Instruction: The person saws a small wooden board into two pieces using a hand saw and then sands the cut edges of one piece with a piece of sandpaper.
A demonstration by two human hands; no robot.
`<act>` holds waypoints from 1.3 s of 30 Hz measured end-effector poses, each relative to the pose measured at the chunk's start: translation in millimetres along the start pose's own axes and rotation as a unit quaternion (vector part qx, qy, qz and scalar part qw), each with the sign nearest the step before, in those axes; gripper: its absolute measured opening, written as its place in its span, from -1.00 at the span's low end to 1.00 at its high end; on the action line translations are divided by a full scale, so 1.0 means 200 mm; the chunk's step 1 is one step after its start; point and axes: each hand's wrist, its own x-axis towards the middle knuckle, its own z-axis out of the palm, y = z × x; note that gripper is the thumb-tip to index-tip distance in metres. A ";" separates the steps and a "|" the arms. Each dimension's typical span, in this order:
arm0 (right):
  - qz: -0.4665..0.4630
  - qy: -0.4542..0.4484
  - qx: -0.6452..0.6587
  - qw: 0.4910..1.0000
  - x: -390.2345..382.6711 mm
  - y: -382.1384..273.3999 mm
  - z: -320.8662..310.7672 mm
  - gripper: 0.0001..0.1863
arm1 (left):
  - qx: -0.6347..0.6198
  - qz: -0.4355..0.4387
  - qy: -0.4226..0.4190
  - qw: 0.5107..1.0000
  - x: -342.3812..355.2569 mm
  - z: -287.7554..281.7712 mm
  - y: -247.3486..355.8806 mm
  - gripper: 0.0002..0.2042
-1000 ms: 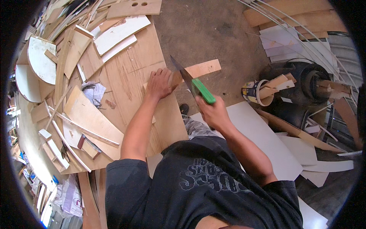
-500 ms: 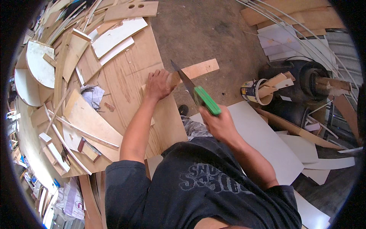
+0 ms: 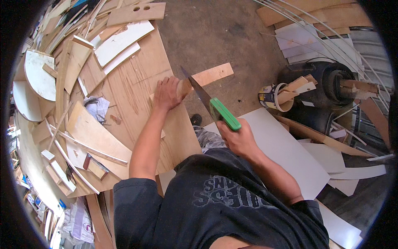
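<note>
A narrow strip of pale wood [image 3: 213, 74] lies across the right edge of the wooden tabletop, its far end jutting out over the floor. My left hand [image 3: 167, 92] presses down on the strip near that edge, fingers curled over it. In my right hand [image 3: 238, 137] is a handsaw [image 3: 225, 114] with a green handle. Its dark blade slants away from me across the strip, just right of my left hand and past the table edge. Whether the teeth have cut into the wood cannot be made out.
Wood offcuts [image 3: 81, 66] and white boards [image 3: 124, 41] crowd the table's left and far side. To the right stand a bucket [image 3: 286, 101] holding wood pieces and a black drum [image 3: 323, 76]. A large white panel [image 3: 282, 145] lies near my right forearm.
The handsaw has been drawn slightly back toward me, its handle a little lower. My left hand stays on the strip. The whole view has shifted slightly.
</note>
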 end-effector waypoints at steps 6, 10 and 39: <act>-0.028 0.047 -0.050 0.997 0.32 0.12 0.10 -0.65 | 0.011 -0.003 -0.009 1.000 0.01 -0.03 0.04 -0.45; -0.097 0.057 -0.075 0.991 0.29 0.10 0.11 -0.62 | 0.041 -0.007 -0.035 0.999 0.00 -0.01 0.01 -0.45; 0.008 0.024 0.023 0.999 0.00 0.10 -0.01 -0.61 | -0.009 0.002 0.004 1.000 0.00 -0.03 0.01 -0.44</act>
